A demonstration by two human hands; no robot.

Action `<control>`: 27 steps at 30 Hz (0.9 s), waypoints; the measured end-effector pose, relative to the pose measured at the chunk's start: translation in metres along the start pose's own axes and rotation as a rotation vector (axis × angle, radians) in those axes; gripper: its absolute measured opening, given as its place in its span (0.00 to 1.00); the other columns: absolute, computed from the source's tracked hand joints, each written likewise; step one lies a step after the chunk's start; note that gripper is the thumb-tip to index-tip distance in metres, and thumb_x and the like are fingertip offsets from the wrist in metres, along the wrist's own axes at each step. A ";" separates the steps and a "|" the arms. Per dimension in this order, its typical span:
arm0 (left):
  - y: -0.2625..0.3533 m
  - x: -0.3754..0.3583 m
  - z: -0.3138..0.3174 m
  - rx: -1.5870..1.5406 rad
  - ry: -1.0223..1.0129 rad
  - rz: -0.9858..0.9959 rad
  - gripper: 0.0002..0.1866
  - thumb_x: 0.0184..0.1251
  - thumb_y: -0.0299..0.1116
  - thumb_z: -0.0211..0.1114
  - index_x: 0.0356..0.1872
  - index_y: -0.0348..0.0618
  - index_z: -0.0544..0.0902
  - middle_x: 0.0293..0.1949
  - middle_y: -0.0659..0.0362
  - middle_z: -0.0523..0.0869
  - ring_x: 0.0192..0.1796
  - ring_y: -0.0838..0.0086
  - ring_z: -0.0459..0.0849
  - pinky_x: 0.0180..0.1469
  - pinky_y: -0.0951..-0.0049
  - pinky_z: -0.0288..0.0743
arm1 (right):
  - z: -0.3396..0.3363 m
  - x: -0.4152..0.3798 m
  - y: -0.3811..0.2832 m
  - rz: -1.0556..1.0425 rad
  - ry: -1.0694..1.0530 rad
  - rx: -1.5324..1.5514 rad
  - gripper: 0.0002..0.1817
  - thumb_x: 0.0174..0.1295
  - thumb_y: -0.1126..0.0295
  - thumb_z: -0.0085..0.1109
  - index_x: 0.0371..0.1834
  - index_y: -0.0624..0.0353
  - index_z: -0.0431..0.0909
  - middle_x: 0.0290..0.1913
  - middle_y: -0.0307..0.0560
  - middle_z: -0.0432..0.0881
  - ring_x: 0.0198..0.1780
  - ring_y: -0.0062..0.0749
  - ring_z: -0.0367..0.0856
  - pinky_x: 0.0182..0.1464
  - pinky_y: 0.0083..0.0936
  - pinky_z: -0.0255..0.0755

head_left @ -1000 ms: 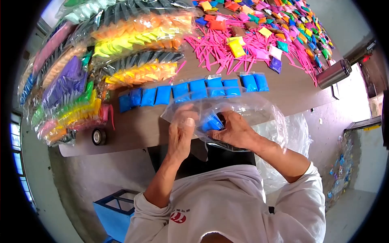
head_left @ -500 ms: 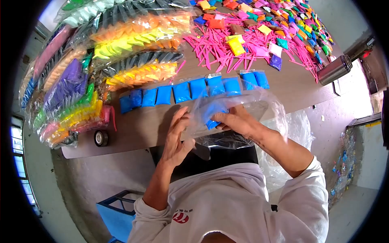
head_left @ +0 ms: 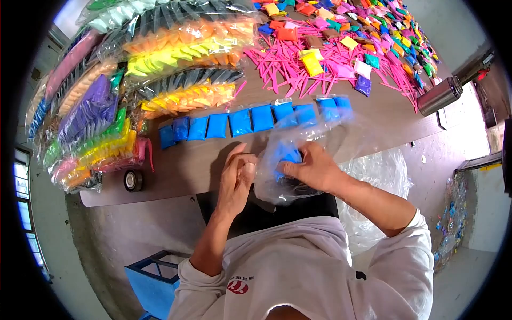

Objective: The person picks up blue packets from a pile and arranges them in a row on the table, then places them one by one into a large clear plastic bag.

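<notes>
My right hand (head_left: 312, 168) is closed around a blue packet (head_left: 289, 156), thumb on the near side. A clear plastic bag (head_left: 274, 189) surrounds the packet and spreads up around that hand; whether more packets lie under the fingers is hidden. At the bag's left edge, my left hand (head_left: 238, 176) has its thumb drawn in against curled fingers, which appear to pinch the film. Just beyond both hands, a row of flat blue packets (head_left: 240, 122) lies across the table, its right end partly seen through the bag.
Bagged colourful packets (head_left: 186, 40) are piled at the left, with a tape roll (head_left: 133, 180) near the edge. Pink plastic sticks (head_left: 277, 66) and loose packets cover the back right. A metal cylinder (head_left: 440, 96) stands at the right edge. Clear plastic (head_left: 376, 178) hangs beside my lap.
My left thumb has closed toward the fingers. The right hand has shifted slightly right, and the bag's loose film has come down and left toward me.
</notes>
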State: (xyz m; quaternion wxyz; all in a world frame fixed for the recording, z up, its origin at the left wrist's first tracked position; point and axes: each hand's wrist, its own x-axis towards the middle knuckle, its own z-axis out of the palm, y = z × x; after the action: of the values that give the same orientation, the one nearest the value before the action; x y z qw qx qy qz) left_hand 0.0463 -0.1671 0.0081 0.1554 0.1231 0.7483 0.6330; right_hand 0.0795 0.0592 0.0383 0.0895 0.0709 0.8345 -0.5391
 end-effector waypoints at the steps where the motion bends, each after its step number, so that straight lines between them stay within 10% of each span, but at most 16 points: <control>1: -0.006 0.002 -0.003 0.134 0.004 0.137 0.25 0.77 0.53 0.58 0.53 0.38 0.80 0.70 0.44 0.70 0.59 0.62 0.79 0.58 0.65 0.74 | 0.001 -0.005 -0.005 -0.059 0.049 -0.095 0.28 0.53 0.53 0.73 0.41 0.71 0.82 0.34 0.60 0.83 0.40 0.47 0.85 0.45 0.38 0.76; 10: -0.002 -0.006 -0.008 0.217 -0.129 0.259 0.22 0.75 0.48 0.62 0.56 0.39 0.78 0.69 0.44 0.71 0.59 0.61 0.81 0.58 0.65 0.76 | -0.010 0.003 -0.024 0.380 -0.116 0.428 0.22 0.62 0.57 0.67 0.49 0.65 0.81 0.36 0.47 0.86 0.29 0.27 0.83 0.30 0.19 0.77; 27: -0.012 -0.010 -0.002 0.323 -0.132 0.384 0.26 0.56 0.28 0.71 0.58 0.41 0.77 0.70 0.44 0.70 0.68 0.55 0.76 0.68 0.60 0.69 | -0.006 0.022 -0.010 0.439 -0.145 0.502 0.19 0.65 0.58 0.64 0.48 0.63 0.78 0.31 0.45 0.83 0.26 0.25 0.81 0.25 0.19 0.71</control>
State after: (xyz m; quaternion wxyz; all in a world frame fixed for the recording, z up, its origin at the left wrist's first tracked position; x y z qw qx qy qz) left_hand 0.0545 -0.1743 -0.0024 0.0591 0.3270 0.7910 0.5138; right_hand 0.0556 0.0613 0.0445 0.2421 0.2300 0.6323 -0.6991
